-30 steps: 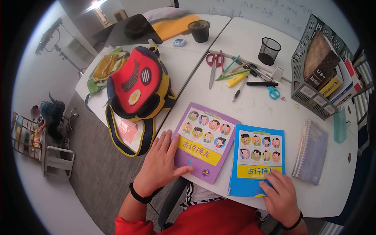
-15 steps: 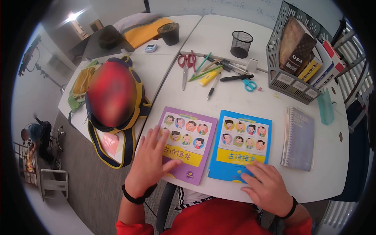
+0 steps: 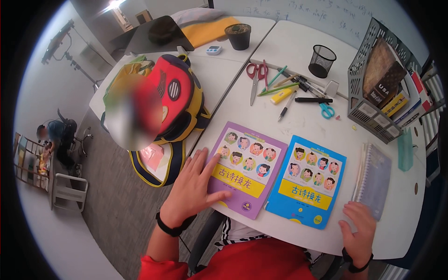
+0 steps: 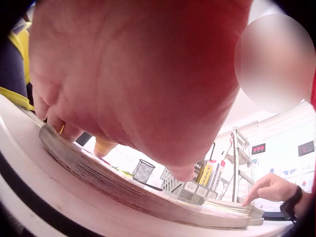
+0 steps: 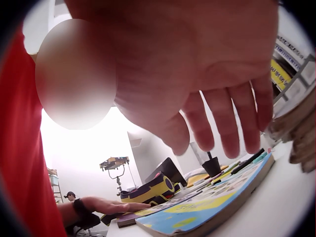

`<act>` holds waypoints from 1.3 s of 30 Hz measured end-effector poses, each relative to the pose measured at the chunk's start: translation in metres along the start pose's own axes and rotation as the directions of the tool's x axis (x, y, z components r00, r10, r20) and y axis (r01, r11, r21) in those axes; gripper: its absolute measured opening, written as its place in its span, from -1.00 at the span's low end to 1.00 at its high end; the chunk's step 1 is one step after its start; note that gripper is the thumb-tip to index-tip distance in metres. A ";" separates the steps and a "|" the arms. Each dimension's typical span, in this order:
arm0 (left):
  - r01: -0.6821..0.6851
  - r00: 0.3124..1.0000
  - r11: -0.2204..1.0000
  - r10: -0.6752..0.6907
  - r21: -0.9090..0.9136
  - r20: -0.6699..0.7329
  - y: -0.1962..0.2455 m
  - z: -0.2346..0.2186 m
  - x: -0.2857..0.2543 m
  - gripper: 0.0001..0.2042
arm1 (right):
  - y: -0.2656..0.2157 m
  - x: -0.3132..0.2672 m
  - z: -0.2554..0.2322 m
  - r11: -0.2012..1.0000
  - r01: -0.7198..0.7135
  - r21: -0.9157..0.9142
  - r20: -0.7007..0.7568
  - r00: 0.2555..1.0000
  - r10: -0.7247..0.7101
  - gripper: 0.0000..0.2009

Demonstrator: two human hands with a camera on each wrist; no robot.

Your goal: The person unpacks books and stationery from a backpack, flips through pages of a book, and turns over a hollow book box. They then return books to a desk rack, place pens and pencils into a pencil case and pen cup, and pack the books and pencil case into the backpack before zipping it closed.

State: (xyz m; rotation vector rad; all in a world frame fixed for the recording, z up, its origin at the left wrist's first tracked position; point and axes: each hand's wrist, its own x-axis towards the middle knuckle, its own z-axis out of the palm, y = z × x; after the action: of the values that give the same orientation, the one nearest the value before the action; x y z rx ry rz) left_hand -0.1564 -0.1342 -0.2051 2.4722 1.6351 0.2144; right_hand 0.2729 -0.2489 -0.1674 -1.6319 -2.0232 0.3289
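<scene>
A purple book (image 3: 240, 182) with cartoon children's portraits lies face up on the table. My left hand (image 3: 192, 186) rests along its left edge, fingers straight and thumb reaching over the cover's lower corner. Beside it lies a matching blue book (image 3: 303, 193), slightly slanted, with a narrow gap of table between the two covers at the top. Off the blue book's lower right corner is my right hand (image 3: 359, 233), fingers extended and nothing in its grasp. In the right wrist view its spread fingers (image 5: 225, 123) hang above the table near the blue book's edge (image 5: 237, 205).
A spiral notebook (image 3: 375, 182) lies right of the blue book. Behind are scissors (image 3: 254, 81), several pens and pencils, a mesh cup (image 3: 322, 60) and a grey file rack (image 3: 373, 116) with books. A red backpack (image 3: 179, 105) stands at the left.
The blue book has turned to a slant, its upper end further right. My right hand has come off it and moved right, towards the notebook. The left hand stays at the purple book.
</scene>
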 end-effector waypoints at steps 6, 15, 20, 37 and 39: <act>0.076 0.995 0.997 -0.076 0.003 0.062 0.007 -0.007 -0.027 0.04 | 0.036 -0.021 -0.021 0.979 -0.171 -0.107 -0.201 0.969 0.147 -0.47; 0.099 0.995 0.995 -0.099 0.021 0.027 -0.005 -0.016 -0.003 0.02 | 0.065 -0.044 -0.024 0.842 -0.461 -0.280 -0.083 0.885 0.458 -0.01; 0.016 0.992 0.999 -0.009 0.051 -0.122 -0.031 -0.017 0.021 -0.26 | 0.076 -0.045 -0.023 0.880 -0.430 -0.201 -0.126 0.903 0.412 -0.08; 0.524 0.793 0.829 -0.392 0.194 -0.466 -0.113 -0.087 0.050 -0.59 | 0.076 -0.052 -0.044 0.901 -0.415 -0.123 -0.129 0.907 0.400 -0.42; 0.607 0.703 0.765 -0.392 0.214 -0.593 -0.125 -0.122 0.041 -0.64 | 0.080 -0.054 -0.044 0.900 -0.420 -0.114 -0.139 0.904 0.404 -0.43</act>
State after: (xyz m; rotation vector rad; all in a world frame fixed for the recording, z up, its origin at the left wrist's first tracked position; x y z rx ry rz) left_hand -0.2787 -0.0404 -0.1130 2.1715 2.7889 0.5585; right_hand 0.3713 -0.2862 -0.1826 -2.1206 -1.6362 0.2379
